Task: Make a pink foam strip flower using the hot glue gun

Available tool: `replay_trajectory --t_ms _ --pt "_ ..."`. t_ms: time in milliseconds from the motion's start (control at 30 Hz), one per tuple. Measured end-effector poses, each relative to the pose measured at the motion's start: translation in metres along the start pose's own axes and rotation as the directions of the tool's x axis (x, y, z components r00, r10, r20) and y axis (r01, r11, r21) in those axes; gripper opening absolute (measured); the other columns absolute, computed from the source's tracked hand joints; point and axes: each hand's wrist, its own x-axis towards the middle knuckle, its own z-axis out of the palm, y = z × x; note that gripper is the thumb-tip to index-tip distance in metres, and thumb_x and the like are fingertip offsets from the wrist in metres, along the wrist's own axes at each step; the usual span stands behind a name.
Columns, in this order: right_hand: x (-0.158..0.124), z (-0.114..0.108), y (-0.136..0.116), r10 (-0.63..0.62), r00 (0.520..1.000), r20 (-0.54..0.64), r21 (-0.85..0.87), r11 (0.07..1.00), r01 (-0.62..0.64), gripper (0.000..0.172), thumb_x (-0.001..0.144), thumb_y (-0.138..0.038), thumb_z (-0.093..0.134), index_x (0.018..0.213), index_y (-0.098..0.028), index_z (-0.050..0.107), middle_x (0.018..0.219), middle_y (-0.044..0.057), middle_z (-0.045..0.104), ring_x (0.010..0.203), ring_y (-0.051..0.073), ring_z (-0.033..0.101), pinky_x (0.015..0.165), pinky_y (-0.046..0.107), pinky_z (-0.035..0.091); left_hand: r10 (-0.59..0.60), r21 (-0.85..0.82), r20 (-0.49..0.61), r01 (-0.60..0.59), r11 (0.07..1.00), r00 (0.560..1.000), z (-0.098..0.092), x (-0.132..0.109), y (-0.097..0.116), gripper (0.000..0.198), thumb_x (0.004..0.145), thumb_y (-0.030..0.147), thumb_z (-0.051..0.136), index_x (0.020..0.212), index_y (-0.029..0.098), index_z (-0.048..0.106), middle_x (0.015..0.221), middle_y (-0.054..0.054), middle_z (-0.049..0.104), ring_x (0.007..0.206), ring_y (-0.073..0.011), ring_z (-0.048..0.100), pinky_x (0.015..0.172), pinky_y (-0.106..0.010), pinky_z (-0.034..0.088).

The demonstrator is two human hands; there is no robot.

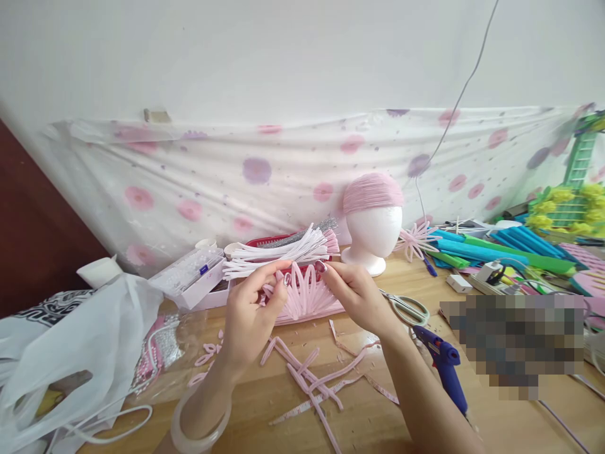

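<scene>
Pink looped fan piece held upright mid-desk, between left hand and right hand; long axis left-right. Fingers of both pinched on top loops; hands equally near.

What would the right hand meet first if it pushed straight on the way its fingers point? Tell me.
The right hand points up and left, already pinching the pink looped pipe-cleaner piece. Going on, its fingertips would probably meet the left hand's fingertips on the same piece; depth is unclear.
</scene>
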Motion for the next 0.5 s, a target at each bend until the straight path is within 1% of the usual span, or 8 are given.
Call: replay_trajectory --t_ms 100,167,267,333,400,500 --pt "0.0 0.0 -0.001 0.004 1.0 -0.006 0.023 1.0 -0.004 0.041 0.101 -0.041 0.038 0.067 -0.022 0.029 0.064 -0.004 0.026 0.059 0.011 0.025 0.053 0.027 0.021 -0.022 -0.014 -0.047 0.022 1.0 0.999 0.002 -0.002 0.0 0.023 0.085 0.016 0.06 0.102 0.023 0.074 0.063 0.004 0.06 0.062 -0.0118 0.06 0.062 -0.022 0.048" --pt "0.0 0.0 -0.001 0.003 1.0 -0.019 0.039 0.999 -0.002 0.041 0.101 -0.042 0.038 0.067 -0.022 0.029 0.065 -0.004 0.026 0.06 0.011 0.025 0.053 0.027 0.021 -0.044 -0.028 -0.074 0.042 0.999 0.996 0.003 -0.003 0.002 0.019 0.086 0.019 0.061 0.1 0.023 0.074 0.073 0.001 0.068 0.069 -0.0136 0.064 0.065 -0.023 0.05" --pt "-0.001 0.002 -0.003 0.009 0.999 -0.054 0.065 0.998 -0.006 0.042 0.101 -0.044 0.039 0.067 -0.022 0.028 0.065 -0.004 0.026 0.061 0.011 0.024 0.054 0.027 0.021 -0.106 -0.046 -0.113 0.101 0.994 0.988 0.005 -0.005 0.006 0.017 0.088 0.022 0.061 0.099 0.021 0.073 0.088 -0.002 0.074 0.075 -0.0144 0.065 0.067 -0.024 0.05" --pt "-0.001 0.003 -0.003 0.008 0.998 -0.068 0.083 0.997 -0.003 0.043 0.101 -0.044 0.04 0.067 -0.022 0.027 0.065 -0.004 0.025 0.061 0.011 0.024 0.054 0.028 0.02 -0.139 -0.052 -0.121 0.133 0.99 0.983 0.006 -0.006 0.009 0.016 0.088 0.024 0.061 0.099 0.021 0.072 0.091 -0.003 0.074 0.076 -0.0148 0.065 0.065 -0.024 0.049" --pt "-0.001 0.002 -0.003 0.001 0.998 -0.069 0.099 0.995 0.006 0.043 0.101 -0.044 0.04 0.067 -0.022 0.027 0.065 -0.004 0.025 0.061 0.011 0.023 0.054 0.028 0.019 -0.155 -0.07 -0.108 0.148 0.987 0.982 0.006 -0.006 0.011 0.016 0.088 0.028 0.062 0.1 0.02 0.07 0.088 -0.003 0.071 0.072 -0.0144 0.062 0.06 -0.023 0.047" --pt "-0.001 0.001 -0.004 -0.009 0.998 -0.057 0.113 0.993 0.016 0.044 0.101 -0.045 0.041 0.066 -0.022 0.027 0.065 -0.004 0.025 0.061 0.011 0.023 0.054 0.028 0.019 -0.201 -0.178 -0.046 0.19 0.966 0.979 0.006 -0.006 0.012 0.021 0.088 0.034 0.064 0.103 0.021 0.068 0.07 0.002 0.06 0.058 -0.0105 0.051 0.052 -0.02 0.04"
